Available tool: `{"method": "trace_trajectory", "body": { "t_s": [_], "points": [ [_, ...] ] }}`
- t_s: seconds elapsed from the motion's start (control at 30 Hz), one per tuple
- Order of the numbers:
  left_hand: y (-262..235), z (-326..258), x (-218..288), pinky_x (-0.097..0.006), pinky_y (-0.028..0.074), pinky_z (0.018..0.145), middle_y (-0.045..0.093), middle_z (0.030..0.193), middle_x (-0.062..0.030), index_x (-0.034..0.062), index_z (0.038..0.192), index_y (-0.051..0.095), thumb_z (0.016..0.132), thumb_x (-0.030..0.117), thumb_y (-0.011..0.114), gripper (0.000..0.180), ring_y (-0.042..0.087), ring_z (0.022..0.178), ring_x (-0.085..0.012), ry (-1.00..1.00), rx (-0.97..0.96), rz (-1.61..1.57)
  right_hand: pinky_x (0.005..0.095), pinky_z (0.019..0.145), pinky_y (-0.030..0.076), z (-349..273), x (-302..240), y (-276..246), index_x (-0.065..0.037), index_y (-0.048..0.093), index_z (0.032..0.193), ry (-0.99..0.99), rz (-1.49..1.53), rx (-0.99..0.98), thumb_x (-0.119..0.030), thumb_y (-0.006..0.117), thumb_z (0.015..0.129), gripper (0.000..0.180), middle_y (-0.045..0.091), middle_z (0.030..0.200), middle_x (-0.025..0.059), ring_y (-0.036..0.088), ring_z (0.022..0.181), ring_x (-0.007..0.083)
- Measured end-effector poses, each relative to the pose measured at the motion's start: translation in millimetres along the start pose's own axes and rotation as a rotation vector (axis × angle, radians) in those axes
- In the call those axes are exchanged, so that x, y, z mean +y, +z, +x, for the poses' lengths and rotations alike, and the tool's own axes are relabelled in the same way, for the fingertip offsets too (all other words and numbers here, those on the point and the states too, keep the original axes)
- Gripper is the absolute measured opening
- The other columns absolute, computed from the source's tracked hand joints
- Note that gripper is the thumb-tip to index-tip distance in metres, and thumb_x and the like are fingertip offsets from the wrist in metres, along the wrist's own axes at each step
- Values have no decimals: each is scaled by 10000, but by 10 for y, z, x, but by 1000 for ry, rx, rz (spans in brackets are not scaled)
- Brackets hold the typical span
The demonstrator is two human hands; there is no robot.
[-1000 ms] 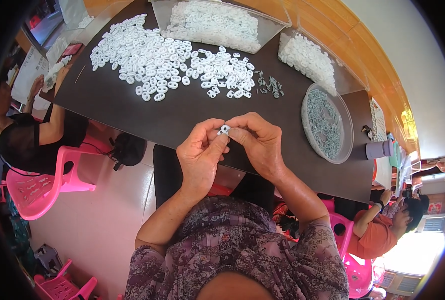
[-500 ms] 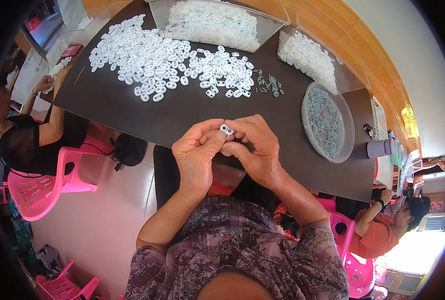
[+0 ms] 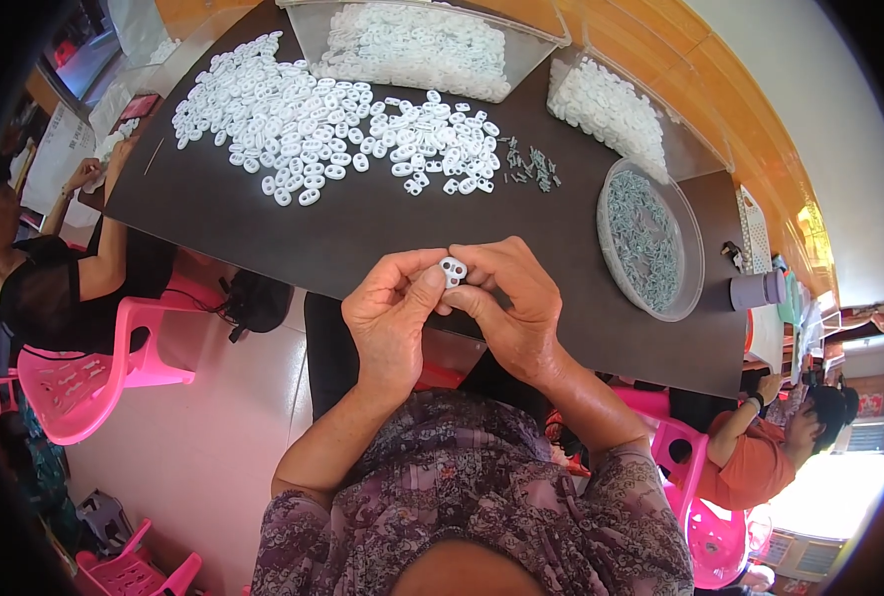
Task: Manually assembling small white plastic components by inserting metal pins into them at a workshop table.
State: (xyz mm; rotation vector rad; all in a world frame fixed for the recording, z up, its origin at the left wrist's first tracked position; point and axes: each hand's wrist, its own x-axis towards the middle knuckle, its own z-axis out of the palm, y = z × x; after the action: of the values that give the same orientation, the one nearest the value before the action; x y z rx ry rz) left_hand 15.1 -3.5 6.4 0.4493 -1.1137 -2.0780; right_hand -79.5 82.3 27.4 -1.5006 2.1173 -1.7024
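Observation:
Just past the near edge of the dark table (image 3: 293,233), my two hands meet around a small white plastic piece with dark holes (image 3: 453,271). Thumb and fingers of my left hand (image 3: 394,308) are closed on its left side. From the right, my right hand (image 3: 511,308) pinches the same piece. Part of it is hidden by the fingertips. Beyond my hands lie a large heap of white oval two-holed pieces (image 3: 283,114) and a smaller heap of white pieces (image 3: 437,144). Several small grey screws (image 3: 534,169) lie loose beside the smaller heap.
Clear bins of white pieces (image 3: 412,55) (image 3: 611,114) stand along the back. At right sit a round tub of screws (image 3: 645,238) and a grey-purple cup (image 3: 757,291). One person (image 3: 84,258) sits at left, another (image 3: 760,447) at right, near pink chairs (image 3: 84,382).
Between my fingers the white piece has turned, so more of its holed face shows. My hands stay together in nearly the same place. The view has shifted slightly.

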Motion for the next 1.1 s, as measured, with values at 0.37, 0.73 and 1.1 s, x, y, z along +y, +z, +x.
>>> {"method": "trace_trajectory", "body": {
  "t_s": [0.37, 0.73, 1.1],
  "points": [
    [-12, -27, -54, -178, 420, 603, 578, 859, -31, -44, 1059, 599, 897, 82, 576, 207, 488, 693, -59, 107, -51, 77, 245, 605, 428, -36, -10, 19, 20, 624, 1018, -53, 1, -14, 70, 665, 710, 314, 607, 788, 64, 529, 690, 119],
    [35, -78, -155, -175, 403, 601, 550, 828, -7, -29, 1011, 572, 928, 122, 534, 176, 460, 690, -41, 263, 9, 71, 256, 591, 425, -88, -23, 116, 33, 621, 1028, -162, -16, 106, 73, 670, 692, 342, 596, 758, 68, 515, 671, 157],
    [33, -142, -102, -198, 446, 731, 593, 914, -40, -33, 1014, 568, 928, 126, 534, 184, 530, 803, -63, 227, 77, 45, 265, 608, 441, -86, -58, 182, 41, 611, 1018, -184, -70, 94, 28, 671, 715, 309, 613, 861, 95, 527, 710, 184]
  ]
}}
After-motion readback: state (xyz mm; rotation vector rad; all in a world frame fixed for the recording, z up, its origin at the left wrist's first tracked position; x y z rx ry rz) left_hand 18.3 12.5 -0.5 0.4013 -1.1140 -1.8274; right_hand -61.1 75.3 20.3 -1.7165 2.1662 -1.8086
